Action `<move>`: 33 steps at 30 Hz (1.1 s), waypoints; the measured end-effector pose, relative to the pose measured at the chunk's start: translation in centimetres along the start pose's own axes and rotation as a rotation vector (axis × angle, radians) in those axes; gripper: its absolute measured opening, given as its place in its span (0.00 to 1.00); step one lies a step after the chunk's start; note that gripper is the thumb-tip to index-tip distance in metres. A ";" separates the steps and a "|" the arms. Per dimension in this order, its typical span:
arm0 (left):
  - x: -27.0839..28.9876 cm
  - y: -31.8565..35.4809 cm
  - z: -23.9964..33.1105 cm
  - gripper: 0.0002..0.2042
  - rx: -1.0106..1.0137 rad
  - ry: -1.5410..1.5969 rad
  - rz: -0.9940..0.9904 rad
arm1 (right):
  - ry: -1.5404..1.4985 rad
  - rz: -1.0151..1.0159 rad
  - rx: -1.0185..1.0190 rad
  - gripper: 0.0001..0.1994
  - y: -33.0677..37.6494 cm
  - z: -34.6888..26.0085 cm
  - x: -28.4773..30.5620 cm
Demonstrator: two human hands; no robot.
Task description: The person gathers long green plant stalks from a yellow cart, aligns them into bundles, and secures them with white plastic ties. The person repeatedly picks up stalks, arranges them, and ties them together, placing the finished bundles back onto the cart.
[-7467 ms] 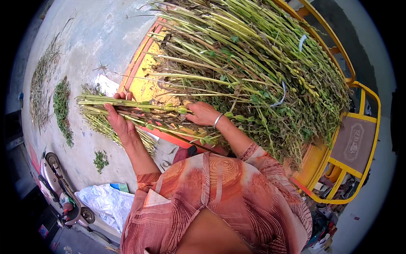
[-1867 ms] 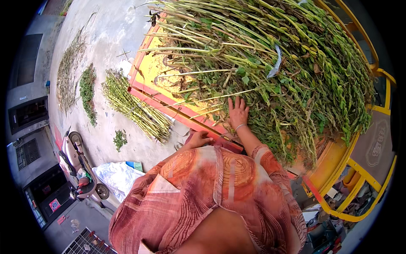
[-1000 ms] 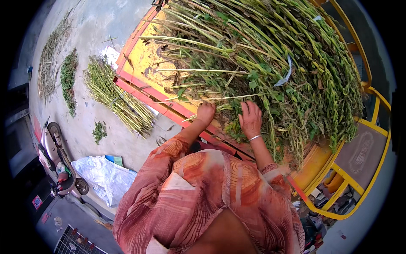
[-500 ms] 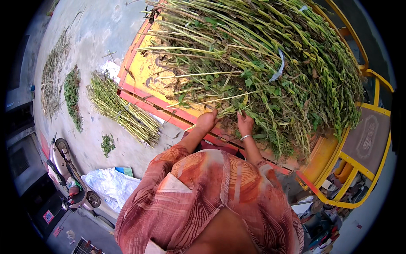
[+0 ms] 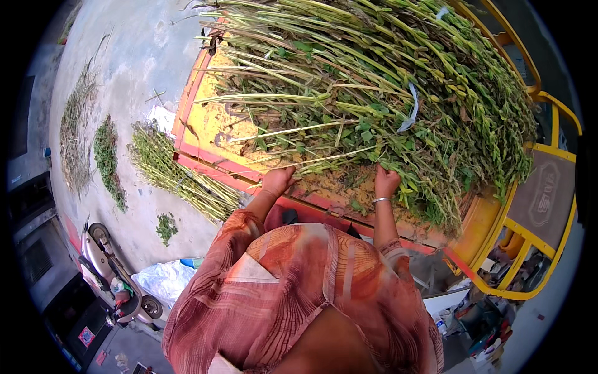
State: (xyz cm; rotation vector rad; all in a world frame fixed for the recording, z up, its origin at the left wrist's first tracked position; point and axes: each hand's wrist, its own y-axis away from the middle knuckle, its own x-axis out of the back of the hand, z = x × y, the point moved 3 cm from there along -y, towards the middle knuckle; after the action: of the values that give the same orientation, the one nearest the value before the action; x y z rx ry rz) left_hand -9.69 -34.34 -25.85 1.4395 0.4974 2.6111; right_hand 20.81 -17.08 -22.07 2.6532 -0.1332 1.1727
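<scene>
A large heap of long green plant stalks point(image 5: 349, 68), with leaves and pods crowding their right ends, lies on a yellow cart bed point(image 5: 218, 134). My left hand point(image 5: 278, 181) is closed around the pale lower end of a stalk point(image 5: 336, 157) at the bed's red near edge. To the right, my right hand point(image 5: 387, 182), with a bracelet at its wrist, is closed at the leafy near side of the heap. Its fingers seem to grip leafy stalks, partly hidden by the leaves. Between my hands, dry crumbs and leaf bits cover the bed.
A tied bundle of stalks point(image 5: 180, 171) lies on the concrete at left, beyond it a green leafy pile point(image 5: 107, 162) and dry stems point(image 5: 78, 137). A scooter point(image 5: 121, 274) stands lower left near a white plastic sheet point(image 5: 162, 280). Yellow railings point(image 5: 529, 249) bound the cart's right.
My hands have moved apart: the left went left toward the stalk ends, the right went right along the leafy side. More of the littered bed shows between them.
</scene>
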 end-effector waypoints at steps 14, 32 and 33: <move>2.4 -3.0 -3.9 0.12 0.081 -0.230 -0.028 | -0.046 -0.004 0.070 0.19 -0.8 0.5 -0.4; 1.9 -9.3 -3.1 0.09 0.107 -0.423 -0.307 | 0.082 -0.130 -0.036 0.15 -2.1 -1.0 0.0; 2.1 -9.1 -3.0 0.09 0.065 -0.433 -0.269 | 0.077 -0.119 -0.055 0.16 -1.7 -1.3 0.3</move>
State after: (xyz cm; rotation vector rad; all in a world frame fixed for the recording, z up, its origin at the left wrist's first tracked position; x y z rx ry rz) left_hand -13.84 -25.89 -28.71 1.7532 0.6656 2.0187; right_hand 20.37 -15.06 -21.30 2.5269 0.0068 1.2124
